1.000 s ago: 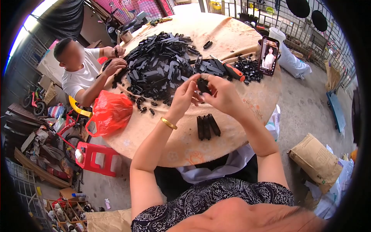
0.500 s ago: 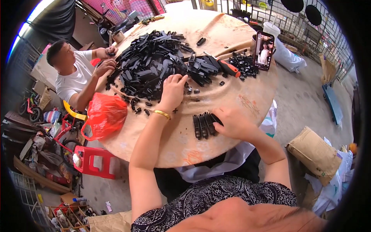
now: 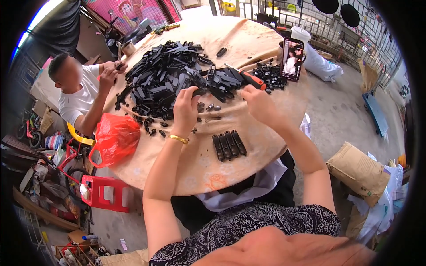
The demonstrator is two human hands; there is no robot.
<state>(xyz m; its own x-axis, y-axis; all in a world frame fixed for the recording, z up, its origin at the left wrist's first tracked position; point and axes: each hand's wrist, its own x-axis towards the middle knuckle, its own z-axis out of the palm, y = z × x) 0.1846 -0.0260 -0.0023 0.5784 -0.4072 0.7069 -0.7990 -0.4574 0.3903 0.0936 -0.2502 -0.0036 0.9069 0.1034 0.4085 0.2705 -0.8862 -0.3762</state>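
Note:
My left hand (image 3: 185,111), with a gold bangle at its wrist, is at the near edge of a heap of long black plastic pieces (image 3: 164,80). Its thumb and fingers pinch a black plastic piece (image 3: 200,91). My right hand (image 3: 261,104) is over the cloth just below a screwdriver (image 3: 254,80) with a red and black handle. Its fingers are drawn together, and what they hold, if anything, is hidden. Several black pieces stand side by side in a neat row (image 3: 229,145) nearer me. Small dark and shiny parts (image 3: 208,107) lie between my hands.
A round table has a peach cloth (image 3: 262,133). Small black parts (image 3: 270,75) lie beside an upright phone (image 3: 292,60) and a lidded cup (image 3: 301,34). A red plastic bag (image 3: 116,139) sits at the left edge. Across from it, a co-worker (image 3: 80,95) handles a small piece.
My right hand has left the row and moved up toward the screwdriver. My left hand has stayed near the heap, where a black piece now shows at its fingertips. The co-worker's hands have risen.

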